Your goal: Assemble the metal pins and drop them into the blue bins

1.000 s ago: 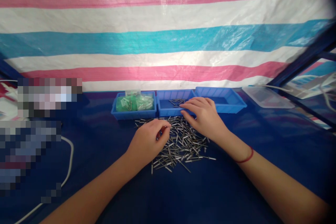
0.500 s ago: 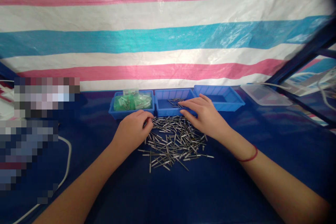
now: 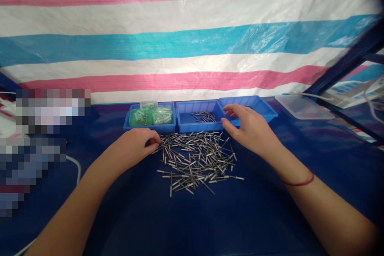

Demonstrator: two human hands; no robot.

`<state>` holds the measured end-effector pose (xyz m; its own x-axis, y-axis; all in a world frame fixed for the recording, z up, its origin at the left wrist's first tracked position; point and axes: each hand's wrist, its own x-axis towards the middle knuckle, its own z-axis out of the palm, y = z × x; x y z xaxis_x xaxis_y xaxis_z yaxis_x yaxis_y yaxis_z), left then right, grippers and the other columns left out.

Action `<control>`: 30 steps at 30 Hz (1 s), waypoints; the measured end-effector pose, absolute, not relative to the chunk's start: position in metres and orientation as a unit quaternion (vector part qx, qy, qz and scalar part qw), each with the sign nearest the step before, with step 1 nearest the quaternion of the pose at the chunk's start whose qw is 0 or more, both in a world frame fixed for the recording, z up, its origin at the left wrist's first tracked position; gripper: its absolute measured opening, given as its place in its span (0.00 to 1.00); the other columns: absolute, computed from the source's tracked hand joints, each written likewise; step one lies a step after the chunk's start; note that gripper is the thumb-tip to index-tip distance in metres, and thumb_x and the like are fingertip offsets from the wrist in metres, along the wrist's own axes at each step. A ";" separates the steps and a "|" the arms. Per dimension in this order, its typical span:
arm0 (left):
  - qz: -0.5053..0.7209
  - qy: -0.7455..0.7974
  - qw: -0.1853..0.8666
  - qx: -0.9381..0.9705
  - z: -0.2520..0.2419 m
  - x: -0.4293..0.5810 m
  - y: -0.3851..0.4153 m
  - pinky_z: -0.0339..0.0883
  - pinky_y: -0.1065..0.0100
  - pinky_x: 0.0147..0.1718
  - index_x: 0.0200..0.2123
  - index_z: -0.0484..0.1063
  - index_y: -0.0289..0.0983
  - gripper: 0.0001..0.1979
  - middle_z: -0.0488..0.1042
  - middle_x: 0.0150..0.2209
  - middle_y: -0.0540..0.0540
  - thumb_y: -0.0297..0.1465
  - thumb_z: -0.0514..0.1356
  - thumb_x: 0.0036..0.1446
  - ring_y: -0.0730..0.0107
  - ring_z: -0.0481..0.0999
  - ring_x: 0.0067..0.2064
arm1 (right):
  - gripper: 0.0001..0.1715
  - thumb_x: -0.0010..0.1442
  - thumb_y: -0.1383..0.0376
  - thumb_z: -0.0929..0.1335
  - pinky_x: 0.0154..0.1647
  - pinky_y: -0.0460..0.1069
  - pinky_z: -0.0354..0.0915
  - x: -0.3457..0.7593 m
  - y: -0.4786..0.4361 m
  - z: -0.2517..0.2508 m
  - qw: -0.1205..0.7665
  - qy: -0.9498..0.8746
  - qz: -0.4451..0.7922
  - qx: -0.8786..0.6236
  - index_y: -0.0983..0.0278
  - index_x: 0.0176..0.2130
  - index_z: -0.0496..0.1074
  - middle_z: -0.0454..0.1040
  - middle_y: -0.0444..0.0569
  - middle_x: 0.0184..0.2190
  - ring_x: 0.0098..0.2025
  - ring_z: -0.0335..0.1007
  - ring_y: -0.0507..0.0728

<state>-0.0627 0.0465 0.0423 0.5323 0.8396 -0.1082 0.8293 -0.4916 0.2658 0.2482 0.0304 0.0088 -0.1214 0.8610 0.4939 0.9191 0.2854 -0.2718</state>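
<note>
A loose pile of metal pop rivets (image 3: 195,164) lies on the dark blue table. At its left edge is my left hand (image 3: 136,144), thumb and fingers curled together in a pinch; whether a rivet is between the fingertips is hidden. Several more pop rivets (image 3: 205,117) lie in the right half of the middle blue bin (image 3: 192,129). My right hand (image 3: 250,130) hovers by the corner where the middle and right bins meet, its thumb and fingers apart and nothing seen between them.
The left blue bin (image 3: 150,129) holds green and clear plastic bags (image 3: 151,116) of small parts. My right hand partly covers the right blue bin (image 3: 267,115). A clear plastic lid (image 3: 303,108) lies farther right. A white cable (image 3: 77,166) curves at left. Striped sheeting (image 3: 192,44) hangs behind.
My right hand has moved right, out of the middle bin, and its fingers have parted; the rivets there now show fully. My left hand has shifted left along the pile's edge.
</note>
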 end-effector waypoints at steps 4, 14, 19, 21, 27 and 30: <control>0.030 0.471 0.143 0.870 0.036 -0.062 0.046 0.64 0.71 0.33 0.34 0.77 0.40 0.10 0.78 0.34 0.49 0.32 0.55 0.55 0.67 0.75 0.35 | 0.17 0.59 0.61 0.64 0.44 0.57 0.65 0.249 0.030 0.009 0.307 -0.745 -0.064 -0.588 0.66 0.46 0.70 0.76 0.55 0.37 0.41 0.71 0.63; 0.041 0.472 0.121 0.872 0.027 -0.055 0.047 0.66 0.69 0.36 0.35 0.77 0.39 0.11 0.77 0.35 0.45 0.32 0.54 0.57 0.64 0.76 0.37 | 0.15 0.59 0.62 0.64 0.46 0.58 0.64 0.245 0.027 0.014 0.325 -0.750 -0.084 -0.570 0.66 0.44 0.71 0.76 0.55 0.39 0.42 0.70 0.64; 0.041 0.469 0.109 0.875 0.025 -0.056 0.049 0.66 0.69 0.36 0.37 0.78 0.40 0.11 0.77 0.36 0.45 0.33 0.55 0.58 0.64 0.76 0.37 | 0.15 0.59 0.62 0.64 0.46 0.57 0.64 0.244 0.026 0.014 0.326 -0.752 -0.081 -0.567 0.66 0.44 0.72 0.76 0.55 0.39 0.42 0.70 0.63; 0.040 0.468 0.104 0.877 0.022 -0.055 0.050 0.65 0.69 0.36 0.37 0.77 0.41 0.11 0.77 0.36 0.45 0.35 0.56 0.59 0.64 0.76 0.37 | 0.14 0.59 0.62 0.64 0.45 0.57 0.64 0.244 0.025 0.014 0.325 -0.754 -0.081 -0.566 0.66 0.43 0.72 0.76 0.54 0.39 0.42 0.70 0.63; 0.047 0.476 0.097 0.873 0.016 -0.052 0.048 0.64 0.68 0.34 0.35 0.77 0.38 0.13 0.75 0.35 0.44 0.36 0.54 0.60 0.64 0.75 0.36 | 0.12 0.59 0.63 0.64 0.45 0.57 0.64 0.241 0.024 0.017 0.325 -0.759 -0.075 -0.559 0.65 0.42 0.73 0.76 0.53 0.37 0.42 0.70 0.63; 0.041 0.484 0.090 0.869 0.018 -0.051 0.045 0.64 0.68 0.34 0.34 0.75 0.37 0.13 0.74 0.34 0.44 0.35 0.52 0.61 0.63 0.75 0.36 | 0.12 0.60 0.63 0.64 0.46 0.58 0.64 0.239 0.022 0.018 0.327 -0.761 -0.073 -0.556 0.64 0.41 0.73 0.76 0.54 0.38 0.43 0.70 0.64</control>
